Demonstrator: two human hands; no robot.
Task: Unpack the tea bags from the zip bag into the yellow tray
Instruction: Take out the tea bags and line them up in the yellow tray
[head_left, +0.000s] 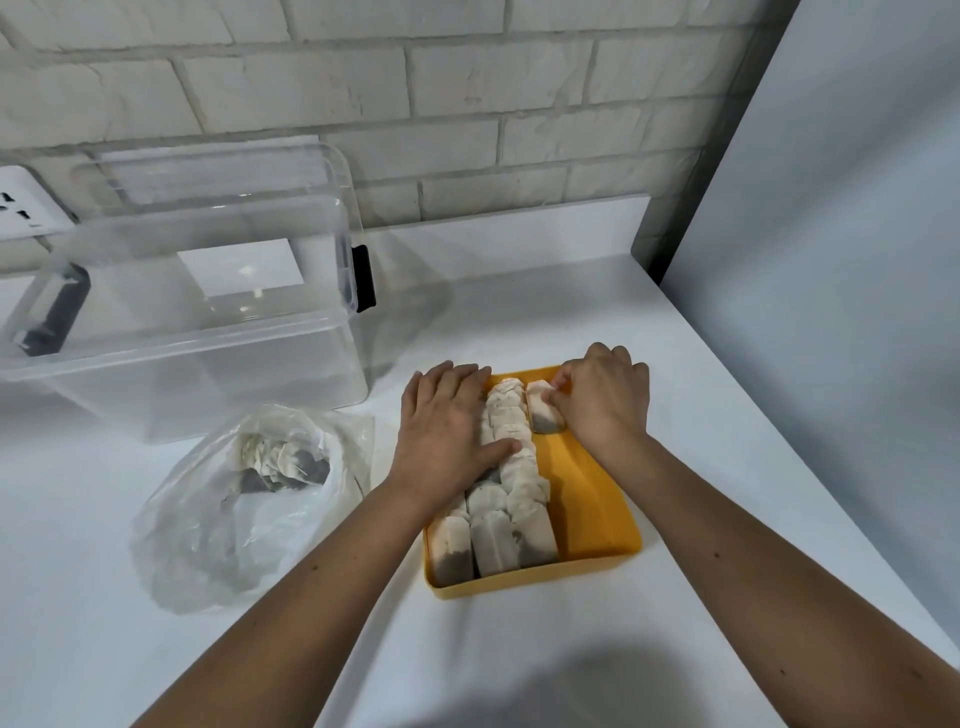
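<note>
White desk (519, 312) under pale brick (467, 104), unpacking under way

Far left, a clear plastic box (182, 322); nearer, the crumpled filmy zip bag (208, 535) holds a heap of papery tea bags (280, 462), just left of the left hand (447, 421), which presses flat, fingers straight, on the packed rows (511, 499). Rigid yellow tray (587, 488) runs near to far; in its bare right lane the right hand (602, 400) pinches one tea bag (543, 413) at the far end

Two hands, the left hand (447, 431) and right hand (605, 402), one yellow tray (597, 509), one zip bag (218, 519), one clear box (182, 364), one tea bag (543, 415) pinched at the right fingertips, and overlapping tea bags (498, 545) beneath the left fingers, too packed to count.
</note>
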